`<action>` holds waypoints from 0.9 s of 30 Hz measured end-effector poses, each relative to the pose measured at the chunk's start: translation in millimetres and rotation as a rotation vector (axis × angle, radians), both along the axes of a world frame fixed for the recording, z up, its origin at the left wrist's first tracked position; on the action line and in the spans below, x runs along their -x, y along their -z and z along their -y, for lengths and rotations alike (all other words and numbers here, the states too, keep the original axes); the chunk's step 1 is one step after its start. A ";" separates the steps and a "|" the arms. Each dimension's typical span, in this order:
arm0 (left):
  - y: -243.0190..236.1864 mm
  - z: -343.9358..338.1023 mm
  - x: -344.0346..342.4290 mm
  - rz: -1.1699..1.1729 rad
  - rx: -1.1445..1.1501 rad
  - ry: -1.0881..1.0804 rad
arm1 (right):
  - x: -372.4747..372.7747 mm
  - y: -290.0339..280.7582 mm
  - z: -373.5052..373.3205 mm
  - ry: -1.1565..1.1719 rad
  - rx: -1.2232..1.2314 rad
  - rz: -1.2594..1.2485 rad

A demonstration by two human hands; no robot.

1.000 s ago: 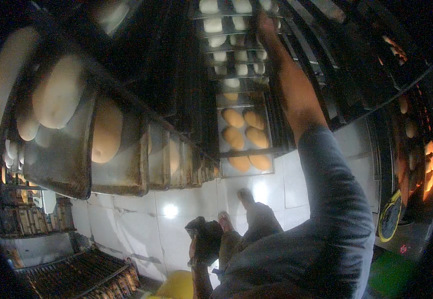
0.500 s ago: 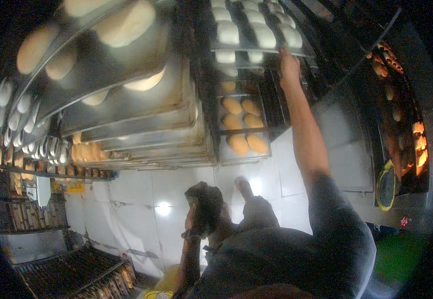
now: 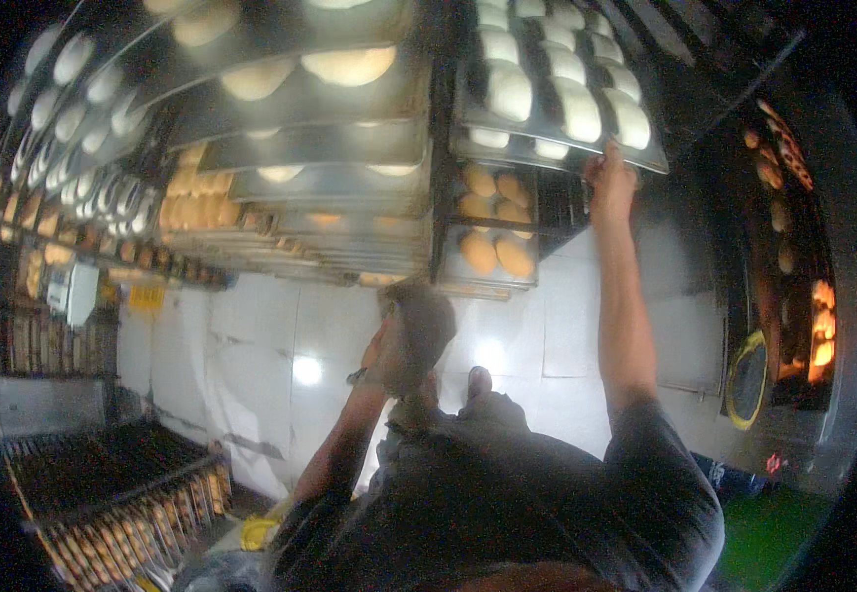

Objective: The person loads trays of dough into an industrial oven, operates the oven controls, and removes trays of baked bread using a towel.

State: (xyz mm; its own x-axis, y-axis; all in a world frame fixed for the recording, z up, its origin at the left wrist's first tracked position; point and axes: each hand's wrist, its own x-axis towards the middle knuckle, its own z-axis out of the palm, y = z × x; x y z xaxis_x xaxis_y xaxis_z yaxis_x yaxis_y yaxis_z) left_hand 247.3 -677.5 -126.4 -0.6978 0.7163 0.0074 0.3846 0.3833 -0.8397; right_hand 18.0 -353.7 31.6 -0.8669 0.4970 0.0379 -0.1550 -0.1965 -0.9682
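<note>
Pulled farther out, the loaf tray [image 3: 653, 158] lies ahead of the right hand [image 3: 614, 185] gripping its rim. Leftward, the left hand [image 3: 377, 347] clutches a dark cloth [image 3: 424, 326].

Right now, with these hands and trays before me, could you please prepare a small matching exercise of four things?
1. Right hand
2. Left hand
3. Pale loaves
4. Yellow-rimmed oval object

A. Toward the picture's right side, near an orange glow
B. Gripping a tray by its near edge
C. In rows on that tray
D. Holding a dark bundle

Pairs: 1-B, 2-D, 3-C, 4-A
</note>
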 end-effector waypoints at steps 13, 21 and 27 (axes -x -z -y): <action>-202.4 -66.1 6.0 0.818 -1.380 -0.311 | -6.6 -16.1 -10.8 -0.168 -0.009 0.161; -162.6 -73.5 28.0 0.768 -2.016 -0.350 | -48.4 -33.4 3.7 -0.163 0.066 0.093; -155.2 -75.0 35.0 0.721 -2.049 -0.315 | -143.6 -34.9 13.3 -0.207 0.241 0.078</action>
State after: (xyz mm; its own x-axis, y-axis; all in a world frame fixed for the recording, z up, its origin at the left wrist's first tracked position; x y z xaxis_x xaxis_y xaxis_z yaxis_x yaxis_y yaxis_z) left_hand 212.3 -602.5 28.8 -0.9876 -0.0446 0.1506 0.1207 0.3980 0.9094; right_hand 161.7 -367.0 66.4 -0.9462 0.2962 -0.1303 -0.0145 -0.4411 -0.8973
